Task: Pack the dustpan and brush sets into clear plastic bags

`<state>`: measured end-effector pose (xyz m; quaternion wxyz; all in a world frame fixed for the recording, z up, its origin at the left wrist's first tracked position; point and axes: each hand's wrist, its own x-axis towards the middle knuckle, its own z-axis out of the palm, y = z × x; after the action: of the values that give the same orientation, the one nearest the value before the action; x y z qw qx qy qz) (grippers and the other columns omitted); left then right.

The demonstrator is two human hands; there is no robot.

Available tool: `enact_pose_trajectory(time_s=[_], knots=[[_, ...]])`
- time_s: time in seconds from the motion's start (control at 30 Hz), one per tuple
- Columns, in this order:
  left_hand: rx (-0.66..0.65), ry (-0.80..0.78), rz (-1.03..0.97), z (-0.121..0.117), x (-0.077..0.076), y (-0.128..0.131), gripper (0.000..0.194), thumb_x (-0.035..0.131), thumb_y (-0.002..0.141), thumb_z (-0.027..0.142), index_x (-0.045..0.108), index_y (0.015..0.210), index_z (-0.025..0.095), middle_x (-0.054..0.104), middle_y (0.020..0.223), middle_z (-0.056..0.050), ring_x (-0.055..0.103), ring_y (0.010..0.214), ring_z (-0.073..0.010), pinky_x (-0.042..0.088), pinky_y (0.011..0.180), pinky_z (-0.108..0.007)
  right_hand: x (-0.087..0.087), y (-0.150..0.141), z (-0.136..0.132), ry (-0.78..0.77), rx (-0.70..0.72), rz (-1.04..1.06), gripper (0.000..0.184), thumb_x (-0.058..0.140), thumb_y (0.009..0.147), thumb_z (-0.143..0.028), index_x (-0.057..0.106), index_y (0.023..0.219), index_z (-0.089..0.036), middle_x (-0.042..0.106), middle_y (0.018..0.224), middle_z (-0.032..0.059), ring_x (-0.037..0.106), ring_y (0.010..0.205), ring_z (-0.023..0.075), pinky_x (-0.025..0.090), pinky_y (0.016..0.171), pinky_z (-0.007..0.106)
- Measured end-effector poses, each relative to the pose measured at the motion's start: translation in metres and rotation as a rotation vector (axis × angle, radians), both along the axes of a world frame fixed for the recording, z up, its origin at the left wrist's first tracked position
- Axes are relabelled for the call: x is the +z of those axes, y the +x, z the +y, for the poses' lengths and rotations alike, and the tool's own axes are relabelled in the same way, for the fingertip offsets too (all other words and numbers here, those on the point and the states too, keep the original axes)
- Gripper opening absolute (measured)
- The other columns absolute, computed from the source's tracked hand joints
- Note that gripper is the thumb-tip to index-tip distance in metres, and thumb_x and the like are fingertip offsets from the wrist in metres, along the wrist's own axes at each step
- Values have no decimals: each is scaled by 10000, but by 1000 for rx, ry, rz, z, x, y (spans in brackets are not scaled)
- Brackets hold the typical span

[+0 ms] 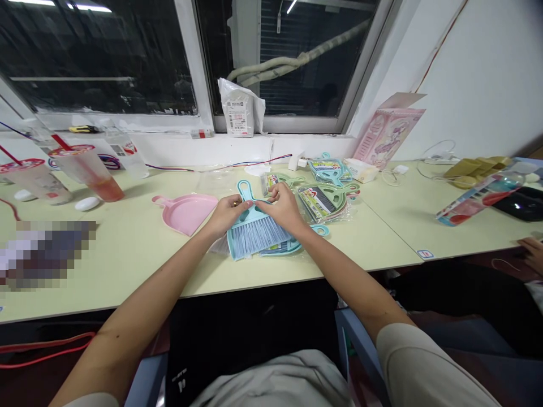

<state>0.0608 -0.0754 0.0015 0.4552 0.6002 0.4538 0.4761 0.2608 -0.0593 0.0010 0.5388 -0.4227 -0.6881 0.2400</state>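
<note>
Near table edge runs just this side of the light-blue plastic brush with grey-blue bristles (258, 236), left hand (228, 216) and right hand (283, 208) both pinched on its upper part; bare pale-green tabletop (139, 265) opens left. Brush partly hides a film-wrapped blue set (289, 247); fingertips underneath unclear. Pink plastic dustpan (189, 213) sits left, film-wrapped green dustpan set (326, 200) crowds right.

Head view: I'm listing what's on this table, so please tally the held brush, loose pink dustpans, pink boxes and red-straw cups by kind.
Held blue brush: 1
Loose pink dustpan: 1
Pink box: 1
Red-straw cups: 2
Total: 5
</note>
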Motion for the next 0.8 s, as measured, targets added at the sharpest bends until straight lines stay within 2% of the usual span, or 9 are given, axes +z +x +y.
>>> enact_pose_trajectory(time_s=[0.07,0.13,0.23,0.3,0.4,0.5,0.67,0.8], knots=[[40,36,68,1,0,-2,423,817,751,576,680,781,177,646,726,-34,558,628,-157,385,569,-281,1,4,2,-123,68,81,404,868,727,-419,592,951,-227,644,1047,39,649,870,187,518,797,345],[60,42,103,1,1,-3,408,779,787,572,681,772,177,627,710,-29,534,615,-151,364,562,-283,3,8,4,-264,194,89,388,826,771,-427,629,1036,-222,694,997,38,668,852,190,520,799,341],[79,50,138,0,2,-4,385,771,787,547,679,755,175,611,698,-28,514,606,-149,346,558,-286,7,12,6,-376,368,25,283,776,801,-418,721,967,-195,734,903,46,664,867,213,500,812,339],[102,59,166,-1,2,-3,372,780,773,529,672,732,176,604,688,-25,502,596,-147,336,555,-288,7,11,6,-371,431,-20,254,755,804,-428,747,879,-186,736,873,40,645,838,212,478,780,328],[128,74,183,0,1,-3,374,781,763,527,660,703,178,588,669,-19,488,589,-144,326,549,-287,7,8,5,-296,419,-72,261,708,825,-443,742,802,-185,697,791,17,603,787,197,437,729,306],[121,83,181,1,0,-4,384,778,766,538,668,705,175,590,672,-23,491,598,-146,331,551,-284,9,6,1,-263,407,-80,254,684,833,-429,740,814,-183,690,800,13,589,794,192,424,729,296],[116,67,153,2,0,0,431,756,795,599,687,729,179,637,704,-45,545,638,-175,376,560,-291,12,9,-2,-431,475,-49,273,760,766,-441,728,815,-175,686,771,-6,593,761,181,436,709,281],[161,86,7,9,-1,-5,521,596,904,671,692,784,174,698,775,-84,628,718,-214,483,663,-329,8,19,10,-535,405,106,282,828,701,-429,715,781,-184,693,730,-4,623,709,188,468,673,289]])
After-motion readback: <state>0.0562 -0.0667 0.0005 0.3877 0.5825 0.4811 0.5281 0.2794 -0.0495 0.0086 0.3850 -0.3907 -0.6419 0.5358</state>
